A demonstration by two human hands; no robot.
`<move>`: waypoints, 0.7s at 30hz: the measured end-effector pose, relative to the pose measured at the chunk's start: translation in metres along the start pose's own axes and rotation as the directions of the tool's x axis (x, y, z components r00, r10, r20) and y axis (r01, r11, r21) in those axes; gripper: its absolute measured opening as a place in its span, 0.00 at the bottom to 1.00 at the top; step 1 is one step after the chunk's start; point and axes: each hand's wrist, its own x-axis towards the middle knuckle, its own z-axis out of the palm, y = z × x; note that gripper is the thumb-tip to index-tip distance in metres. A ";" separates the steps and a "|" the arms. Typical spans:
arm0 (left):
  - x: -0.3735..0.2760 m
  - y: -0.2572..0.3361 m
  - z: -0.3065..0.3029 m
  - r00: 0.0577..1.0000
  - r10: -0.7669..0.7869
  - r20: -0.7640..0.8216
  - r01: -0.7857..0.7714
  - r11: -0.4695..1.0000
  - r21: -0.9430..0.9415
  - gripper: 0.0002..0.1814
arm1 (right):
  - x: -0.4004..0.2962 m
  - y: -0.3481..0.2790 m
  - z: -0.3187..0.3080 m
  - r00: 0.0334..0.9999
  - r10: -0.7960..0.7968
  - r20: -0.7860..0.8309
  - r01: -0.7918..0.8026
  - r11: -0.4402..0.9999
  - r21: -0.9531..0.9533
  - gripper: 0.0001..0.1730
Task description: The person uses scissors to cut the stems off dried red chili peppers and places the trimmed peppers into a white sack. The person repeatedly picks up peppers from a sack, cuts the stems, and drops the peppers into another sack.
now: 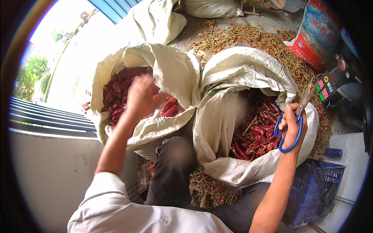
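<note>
My left hand [142,94] is blurred, over the dark red dried chili peppers [115,93] in the left woven sack [177,75]; whether its fingers hold a pepper cannot be made out. Blue-handled scissors [299,119] are in my right hand [291,128], blades pointing up and away, a little apart. That hand is at the right rim of a second woven sack [215,125], whose mouth is rolled open around whole red chili peppers with stems [256,134].
Cut stems and pepper bits [244,35] cover the floor behind the sacks. More white sacks [157,20] stand beyond. At right are a printed fertilizer-type bag [319,35], a dark vehicle part [341,84] and a blue plastic crate [314,189]. A low wall [58,166] runs along the left.
</note>
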 end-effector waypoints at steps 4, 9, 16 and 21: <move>-0.067 0.052 0.003 0.871 0.099 0.481 -0.145 0.988 0.059 0.18 | -0.002 0.002 0.003 1.000 -0.002 -0.010 0.002 0.999 0.042 0.11; -0.074 0.027 0.002 0.840 -0.463 0.284 0.542 0.750 -0.379 0.03 | 0.001 0.002 -0.016 0.999 -0.035 -0.018 0.035 0.999 0.005 0.12; -0.033 0.107 -0.043 0.993 -0.021 0.118 0.049 0.971 -0.235 0.23 | 0.003 -0.005 -0.030 0.994 -0.029 -0.108 0.027 0.999 -0.020 0.17; 0.020 0.226 0.043 0.817 0.543 0.195 -0.318 0.706 -0.632 0.21 | 0.002 -0.009 -0.032 0.993 -0.042 -0.111 0.037 0.998 -0.042 0.15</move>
